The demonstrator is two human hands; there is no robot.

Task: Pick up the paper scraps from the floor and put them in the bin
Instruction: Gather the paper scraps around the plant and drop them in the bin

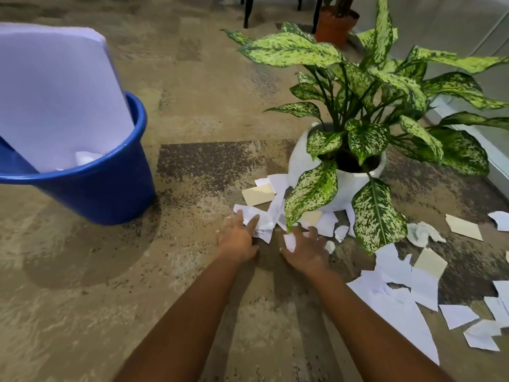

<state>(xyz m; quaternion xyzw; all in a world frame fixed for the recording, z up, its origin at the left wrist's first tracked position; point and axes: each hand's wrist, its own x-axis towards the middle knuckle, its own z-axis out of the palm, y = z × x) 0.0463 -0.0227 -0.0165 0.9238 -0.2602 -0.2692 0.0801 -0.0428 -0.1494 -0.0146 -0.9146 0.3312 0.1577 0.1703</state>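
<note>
Torn paper scraps [264,216] lie heaped on the carpet [82,271] against the front of a white pot [300,161], as a person reaches in with both arms. The left hand [238,238] rests flat with fingers spread on the near edge of the heap; the right hand [305,250] lies just beside it, fingers splayed, a small white scrap at its thumb. Neither hand looks closed on anything, though motion blur leaves it uncertain whether that scrap is pinched.

The risks seem plain. The plant [371,111] droops two big leaves over the heap, and a sweeping grab could snag them or nudge the pot. Loose, flat pieces may slip from an overfull handful on the way to the bin [110,188], which stands well apart to the left. A large white sheet [55,92] already juts from the bin and fills much of its mouth, so dropped scraps could bounce off it back onto the carpet.

By count: two hands, one blue bin, one large sheet, one white pot, a second orange pot [333,26] far behind. Scraps form one heap by the pot and a second scatter [399,293] to the right; pieces overlap too much for an exact tally, but there are well over a dozen, four or so cream-coloured.
</note>
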